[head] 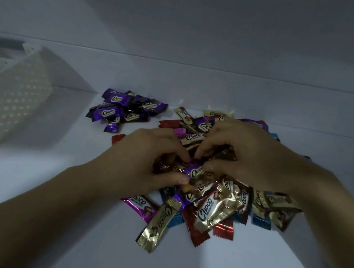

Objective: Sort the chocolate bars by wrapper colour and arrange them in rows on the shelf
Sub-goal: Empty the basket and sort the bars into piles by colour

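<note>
Purple foil is the only colour sorted so far. In the head view, a purple pile (125, 109) of Choco bars lies by itself toward the back left of the white shelf (52, 196). It is a loose cluster of overlapping bars, not a row. Just to its left a white perforated basket (13, 96) lies tipped on its side, and no bars show inside it.

The mixed heap (211, 209) sits at the middle of the shelf, near the purple pile but apart from it. It is still large and holds gold, red, blue, pink and cream wrappers all jumbled together. A gold bar (158, 223) and a pink bar (140, 205) stick out at its front edge, with red bars (223, 229) and blue bars (261, 222) half buried beside them. A few purple wrappers also still show in the heap.

Both hands are down in the top of the heap. The left hand (146, 157) pinches the left end of a purple Choco bar (194, 171) between its thumb and curled fingers. The right hand (247, 155) has its fingers curled over the bar's other end with its thumb against it, so it appears to pinch the bar too. The bar lies between the two hands and still rests on the heap.

By my reading the task is at an early stage. One colour is partly gathered, the other colours have not been separated, and no rows have been laid out yet.
</note>
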Action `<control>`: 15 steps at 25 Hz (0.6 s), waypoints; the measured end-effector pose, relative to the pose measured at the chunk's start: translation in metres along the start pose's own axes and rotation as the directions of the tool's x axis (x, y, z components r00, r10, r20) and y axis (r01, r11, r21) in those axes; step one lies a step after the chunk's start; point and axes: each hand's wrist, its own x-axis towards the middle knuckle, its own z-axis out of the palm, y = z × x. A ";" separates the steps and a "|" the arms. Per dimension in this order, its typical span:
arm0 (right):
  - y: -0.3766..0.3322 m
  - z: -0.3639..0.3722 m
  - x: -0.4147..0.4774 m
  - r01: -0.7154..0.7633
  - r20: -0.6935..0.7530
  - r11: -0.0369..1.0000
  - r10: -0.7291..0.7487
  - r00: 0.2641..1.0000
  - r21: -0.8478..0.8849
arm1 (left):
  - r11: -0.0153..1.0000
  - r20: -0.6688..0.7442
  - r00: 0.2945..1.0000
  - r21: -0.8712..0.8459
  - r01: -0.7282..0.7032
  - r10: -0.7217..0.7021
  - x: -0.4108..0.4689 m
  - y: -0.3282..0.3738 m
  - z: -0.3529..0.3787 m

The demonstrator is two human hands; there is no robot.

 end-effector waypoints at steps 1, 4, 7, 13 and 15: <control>0.002 -0.002 0.000 0.007 -0.015 1.000 -0.007 1.000 0.008 | 1.000 -0.001 1.000 0.019 0.002 -0.002 0.000 0.000 0.003; 0.006 -0.013 -0.003 0.005 -0.183 0.999 0.005 0.983 0.052 | 1.000 -0.011 1.000 0.000 0.028 -0.028 0.000 0.001 0.003; 0.016 -0.028 -0.006 -0.052 -0.311 0.998 0.064 0.948 0.047 | 0.990 -0.034 0.995 -0.101 0.094 -0.098 0.000 0.004 -0.003; 0.028 -0.028 -0.009 -0.159 -0.372 0.986 0.165 0.913 0.047 | 0.959 -0.200 0.948 -0.188 0.211 -0.248 0.000 0.006 -0.009; 0.026 -0.027 -0.004 -0.173 -0.410 0.980 0.200 0.890 0.102 | 0.951 -0.234 0.932 -0.211 0.227 -0.275 0.000 0.003 -0.011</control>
